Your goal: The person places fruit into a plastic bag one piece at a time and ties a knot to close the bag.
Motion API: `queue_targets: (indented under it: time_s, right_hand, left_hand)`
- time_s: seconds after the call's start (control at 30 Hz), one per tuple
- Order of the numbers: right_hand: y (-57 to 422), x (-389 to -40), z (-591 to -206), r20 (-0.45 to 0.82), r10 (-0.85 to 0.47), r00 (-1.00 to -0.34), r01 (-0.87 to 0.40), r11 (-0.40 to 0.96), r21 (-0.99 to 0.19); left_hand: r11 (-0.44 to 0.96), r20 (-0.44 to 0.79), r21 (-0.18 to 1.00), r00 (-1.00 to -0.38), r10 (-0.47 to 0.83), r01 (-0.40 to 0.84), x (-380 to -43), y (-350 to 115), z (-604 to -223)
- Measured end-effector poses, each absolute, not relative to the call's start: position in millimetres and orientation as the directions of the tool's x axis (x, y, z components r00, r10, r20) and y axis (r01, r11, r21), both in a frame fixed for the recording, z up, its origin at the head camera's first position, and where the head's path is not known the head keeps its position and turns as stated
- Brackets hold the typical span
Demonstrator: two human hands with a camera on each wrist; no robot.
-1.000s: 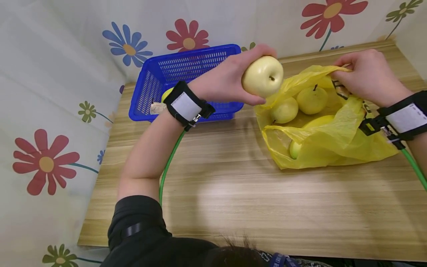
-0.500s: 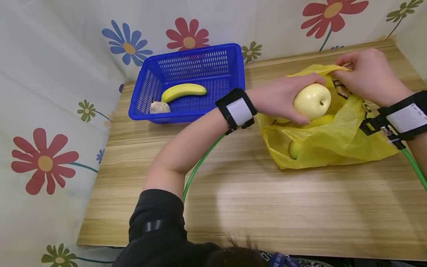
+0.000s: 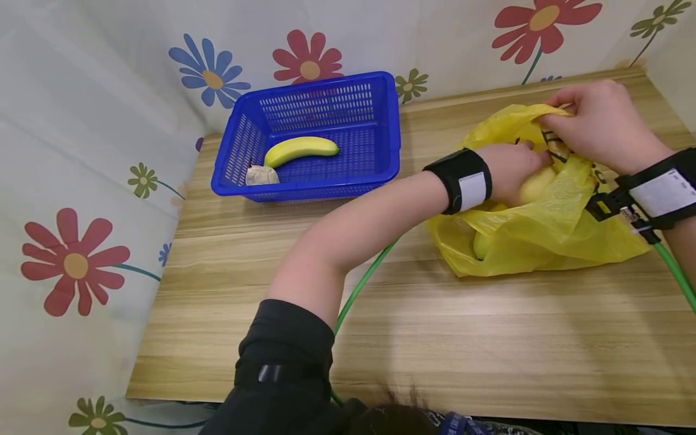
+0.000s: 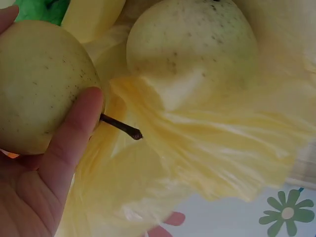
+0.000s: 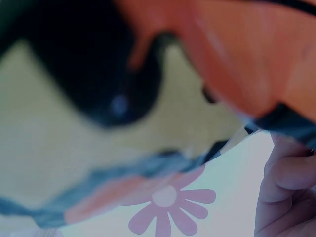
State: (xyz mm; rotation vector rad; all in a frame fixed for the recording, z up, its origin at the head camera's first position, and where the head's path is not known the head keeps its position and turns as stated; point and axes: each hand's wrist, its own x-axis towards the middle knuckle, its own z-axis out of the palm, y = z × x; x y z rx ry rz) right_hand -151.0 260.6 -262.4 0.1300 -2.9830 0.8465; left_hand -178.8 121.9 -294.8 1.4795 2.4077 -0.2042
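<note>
A thin yellow plastic bag [image 3: 549, 235] with dark printing lies on the table, its mouth raised. My left hand [image 3: 508, 172] reaches into that mouth. In the left wrist view it holds a pale yellow pear [image 4: 42, 89], thumb against it beside the dark stem. A second pear [image 4: 192, 54] lies close by, partly behind the yellow plastic. Another yellow piece of fruit [image 4: 94, 17] shows at the top, its kind unclear. My right hand [image 3: 598, 121] pinches the bag's upper edge. The right wrist view is mostly blurred, with part of that hand [image 5: 291, 192] at the edge.
A blue perforated basket [image 3: 315, 186] stands at the back left. It holds a banana [image 3: 301, 149] and a whitish bulb [image 3: 262, 175] that looks like garlic. Green cables run from both wrists. A floral curtain [image 3: 359, 36] borders the wooden table [image 3: 244, 290].
My left hand has carried the pear from near the basket rightward and down into the bag. My right hand has kept its pinch on the bag's edge.
</note>
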Motion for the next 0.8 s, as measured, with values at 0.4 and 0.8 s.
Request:
queue_targets:
  time_s: [0.4,0.8]
  right_hand:
    - [266.3,-147.8,-260.7,0.049,-0.050,-0.998,-0.068,0.846,-0.529]
    - [262.7,-148.2,-260.3,0.051,-0.081,-0.995,-0.095,0.850,-0.517]
  left_hand:
    - [0.470,-0.349,0.031,-0.430,0.832,0.882,-177.8,138.0,-290.7]
    - [0.472,-0.430,0.143,-0.375,0.821,0.870,-174.8,98.2,-268.5]
